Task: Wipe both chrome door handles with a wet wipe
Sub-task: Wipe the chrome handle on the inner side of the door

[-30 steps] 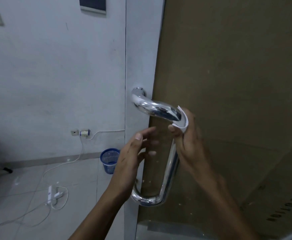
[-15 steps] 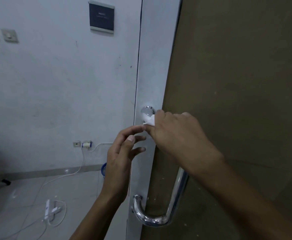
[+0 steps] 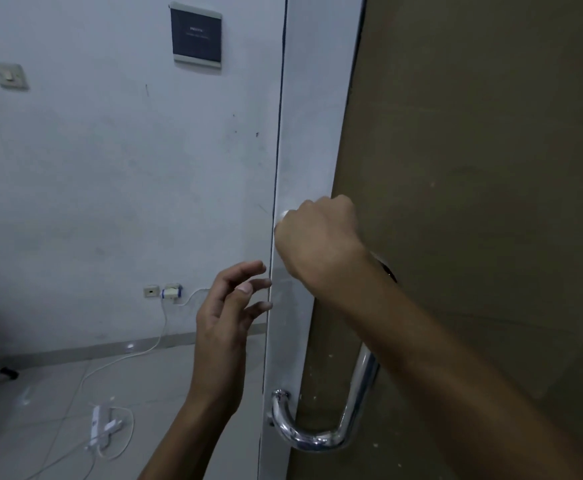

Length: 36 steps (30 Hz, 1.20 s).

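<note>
Head-camera view: a person's right hand (image 3: pixel 317 239) is curled into a fist over the upper end of a curved chrome pull handle (image 3: pixel 355 407) fixed to the pale grey edge of a door (image 3: pixel 303 133). A sliver of white at the knuckles, against the handle's top mount, may be the wet wipe, but it is too small to tell; what the fingers enclose is hidden by the back of the hand. The forearm crosses the middle of the handle, leaving only its lower run and bottom bend in sight, bright with reflections, ending at the lower mount near the door's edge. Brown cardboard-coloured sheeting (image 3: pixel 484 202) covers the door face behind the handle.

The left hand (image 3: pixel 227 317) hovers just left of the door edge, below the right fist, fingers spread loosely and holding nothing; its fingertips lie near the edge, contact uncertain.

Beyond, a scuffed white wall (image 3: pixel 110 168) carries a dark rectangular sign with silver trim (image 3: pixel 196 34) and two pale light switches (image 3: pixel 7 76). Low on the wall, a white plug sits in a socket (image 3: pixel 170 292), its cable trailing down to a white power strip (image 3: pixel 100 426) on the grey tiled floor (image 3: pixel 40 410).
</note>
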{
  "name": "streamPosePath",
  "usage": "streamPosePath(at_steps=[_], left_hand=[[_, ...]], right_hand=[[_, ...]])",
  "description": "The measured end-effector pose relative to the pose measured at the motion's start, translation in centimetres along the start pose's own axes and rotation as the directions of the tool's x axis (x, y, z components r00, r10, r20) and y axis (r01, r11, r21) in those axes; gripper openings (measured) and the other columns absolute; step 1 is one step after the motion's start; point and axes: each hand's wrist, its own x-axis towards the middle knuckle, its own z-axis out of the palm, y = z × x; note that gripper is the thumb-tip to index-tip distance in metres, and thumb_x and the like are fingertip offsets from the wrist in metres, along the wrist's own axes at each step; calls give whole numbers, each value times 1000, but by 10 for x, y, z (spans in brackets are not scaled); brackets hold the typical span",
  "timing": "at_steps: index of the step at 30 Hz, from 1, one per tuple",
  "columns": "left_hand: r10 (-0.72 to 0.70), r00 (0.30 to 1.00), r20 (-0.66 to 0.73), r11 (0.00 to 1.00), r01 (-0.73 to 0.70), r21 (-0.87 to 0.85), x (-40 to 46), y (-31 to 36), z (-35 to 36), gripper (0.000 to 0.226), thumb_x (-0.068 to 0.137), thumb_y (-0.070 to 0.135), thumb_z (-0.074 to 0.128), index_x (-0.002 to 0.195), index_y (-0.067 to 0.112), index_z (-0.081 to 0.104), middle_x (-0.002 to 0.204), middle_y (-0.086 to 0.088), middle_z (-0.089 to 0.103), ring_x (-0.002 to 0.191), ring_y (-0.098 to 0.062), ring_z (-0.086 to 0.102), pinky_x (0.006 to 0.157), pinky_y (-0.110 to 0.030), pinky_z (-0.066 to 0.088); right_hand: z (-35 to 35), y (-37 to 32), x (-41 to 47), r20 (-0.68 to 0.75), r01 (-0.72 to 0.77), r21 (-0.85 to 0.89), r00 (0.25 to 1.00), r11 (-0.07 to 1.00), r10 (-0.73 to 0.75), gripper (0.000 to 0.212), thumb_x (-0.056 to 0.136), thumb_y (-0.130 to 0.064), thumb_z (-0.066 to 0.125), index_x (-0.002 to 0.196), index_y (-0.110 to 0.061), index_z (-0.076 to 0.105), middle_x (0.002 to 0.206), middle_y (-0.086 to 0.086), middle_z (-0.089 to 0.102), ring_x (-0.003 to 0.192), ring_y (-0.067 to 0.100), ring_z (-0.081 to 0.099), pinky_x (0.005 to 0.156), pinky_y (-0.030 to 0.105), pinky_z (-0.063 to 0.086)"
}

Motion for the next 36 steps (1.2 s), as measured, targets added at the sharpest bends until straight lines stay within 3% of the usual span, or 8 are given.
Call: streamPosePath(at_steps=[4,9,13,16,22,26,30,36], left_hand=[[-13,1000,17,1000,13,2,-4,-2,1,25,93,31,46,100,42,68,112,11,68,105,-10,66,74,-15,53],[-9,996,92,1000,7,26,-10,-3,7,25,94,29,49,110,40,65,118,13,67,109,-9,64,77,-16,53],[-61,972,226,997,48,61,-15,-4,18,37,92,33,44,126,31,59,126,17,62,117,-5,59,83,-16,51],[-84,963,256,995,68,70,-18,-6,26,39,92,34,43,128,30,58,125,19,63,117,-3,58,84,-17,51],[-157,947,280,982,121,143,-27,-14,35,30,94,41,46,120,37,60,117,24,64,112,2,59,80,-11,50],[-169,941,295,978,122,171,-33,-17,36,35,89,40,45,120,35,59,118,24,64,111,3,60,80,-11,50],[-199,928,314,971,144,191,-40,-20,38,27,96,29,47,117,36,62,117,23,64,111,1,59,81,-13,51],[-195,890,412,948,64,310,-53,-16,40,23,89,45,53,110,49,62,111,25,66,108,3,60,84,-13,50]], right_hand=[[16,2,-23,-153,-47,112,986,993,64,25,99,-15,36,116,-15,54,91,4,48,62,18,36,67,33,29],[58,18,-54,-379,-82,176,914,981,144,39,101,-40,33,119,-10,51,97,7,59,78,22,54,69,34,33],[92,40,-73,-491,-88,308,838,947,238,37,97,-35,45,122,-10,56,98,5,62,83,24,61,98,51,43],[111,41,-82,-427,-74,535,836,841,345,40,98,-40,50,126,-12,51,107,2,67,95,23,64,103,54,40],[137,26,-103,-96,-154,888,860,433,502,48,91,-68,21,109,-29,42,99,-3,63,94,20,58,81,41,50],[148,19,-118,40,-245,862,905,444,423,69,84,-69,4,112,-26,51,104,-9,64,102,3,47,112,34,25],[154,34,-136,111,-256,807,951,532,288,69,85,-62,1,119,-33,54,113,-11,67,113,12,56,110,32,29],[157,53,-167,182,-194,981,946,18,267,44,93,-54,33,99,-29,69,90,-10,75,90,4,69,89,32,50]])
